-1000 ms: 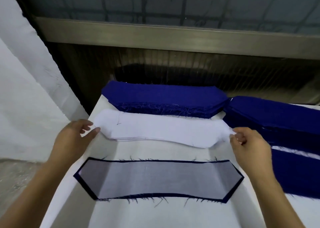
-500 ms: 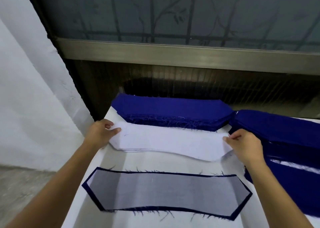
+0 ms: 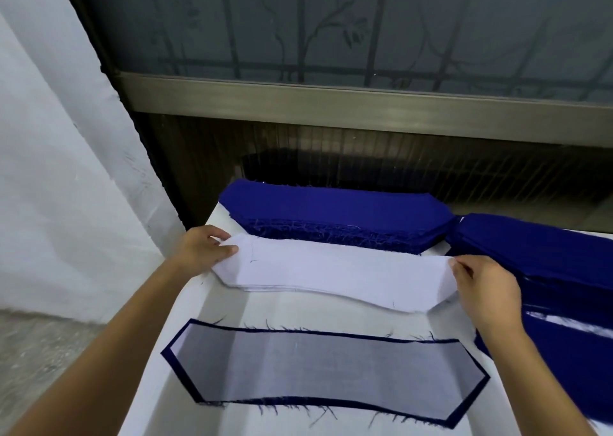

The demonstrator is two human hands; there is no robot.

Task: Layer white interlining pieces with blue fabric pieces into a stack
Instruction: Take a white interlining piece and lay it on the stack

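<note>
A single camera sits on the person's head and looks forward and steeply down across the white table [image 3: 298,313] from its near side. It is close enough that both forearms rise from the bottom corners to the left hand [image 3: 202,253] and right hand [image 3: 484,289], which grip the ends of the white interlining stack [image 3: 331,273] at mid-frame. The view faces a window [image 3: 331,37] behind the table, with a white wall [image 3: 49,170] at the left, and the wide-angle lens bows lines near the edges.

Matt blue cloth [image 3: 335,208] — frayed, thready edges
</note>
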